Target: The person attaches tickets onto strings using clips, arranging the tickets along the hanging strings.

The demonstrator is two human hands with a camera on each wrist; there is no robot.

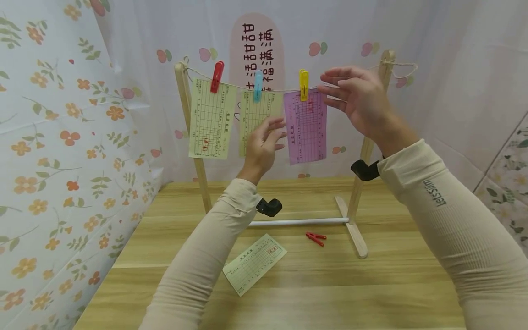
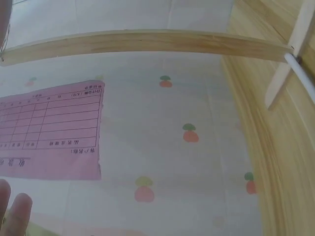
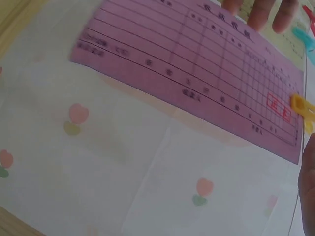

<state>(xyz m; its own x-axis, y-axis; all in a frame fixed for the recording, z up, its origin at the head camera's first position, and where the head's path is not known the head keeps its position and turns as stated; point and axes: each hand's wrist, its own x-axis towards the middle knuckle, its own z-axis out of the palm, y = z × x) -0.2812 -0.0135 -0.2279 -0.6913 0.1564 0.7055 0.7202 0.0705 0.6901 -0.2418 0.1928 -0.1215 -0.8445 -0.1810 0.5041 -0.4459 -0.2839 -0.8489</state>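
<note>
A purple receipt slip (image 1: 306,130) hangs from a string, held at its top by a yellow clothespin (image 1: 304,85). My right hand (image 1: 363,98) is just right of that clothespin, fingers loosely extended and holding nothing. My left hand (image 1: 262,145) is left of the purple slip, fingers relaxed and without anything in them. It partly covers a yellow-green slip (image 1: 251,110) under a light blue clothespin (image 1: 257,86). Farther left, another yellow-green slip (image 1: 210,119) hangs from a red clothespin (image 1: 217,77). In the right wrist view the purple slip (image 3: 197,73) spans the upper part.
Two wooden posts (image 1: 365,146) carry the string, joined low down by a white rod (image 1: 305,222). On the wooden table (image 1: 330,293) lie a loose yellow-green slip (image 1: 255,265) and a red clothespin (image 1: 316,238). Patterned curtains (image 1: 57,160) surround the table.
</note>
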